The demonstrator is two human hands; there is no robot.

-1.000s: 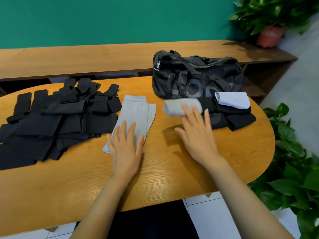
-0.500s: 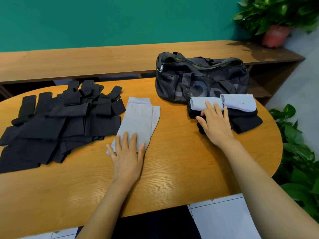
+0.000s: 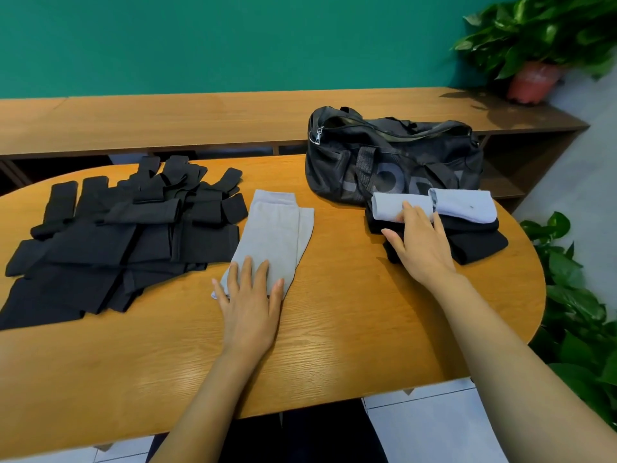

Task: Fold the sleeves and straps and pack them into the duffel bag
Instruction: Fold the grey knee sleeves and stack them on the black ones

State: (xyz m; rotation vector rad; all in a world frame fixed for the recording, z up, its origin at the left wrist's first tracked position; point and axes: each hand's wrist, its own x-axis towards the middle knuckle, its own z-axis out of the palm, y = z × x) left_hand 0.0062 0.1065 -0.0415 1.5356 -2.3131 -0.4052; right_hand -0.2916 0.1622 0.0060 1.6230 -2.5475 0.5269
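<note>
A black duffel bag [image 3: 394,155] stands unzipped at the back right of the wooden table [image 3: 334,329]. In front of it lies a stack of folded black pieces [image 3: 480,242] with two folded grey sleeves on top, one on the left [image 3: 390,205] and one on the right [image 3: 464,205]. My right hand [image 3: 420,245] rests flat on that stack, its fingertips touching the left grey fold. A flat grey sleeve [image 3: 277,232] lies mid-table, and my left hand [image 3: 250,302] presses flat on its near end. A heap of unfolded black sleeves and straps [image 3: 117,235] covers the left side.
A long wooden bench [image 3: 167,118] runs behind the table against a green wall. A potted plant [image 3: 534,55] sits on its right end. More leafy plants [image 3: 581,302] stand off the table's right edge. White floor tiles show below the near edge.
My right hand carried the folded grey sleeve rightward and set it on the black stack beside the other grey fold. My left hand stayed on the flat grey sleeve.
</note>
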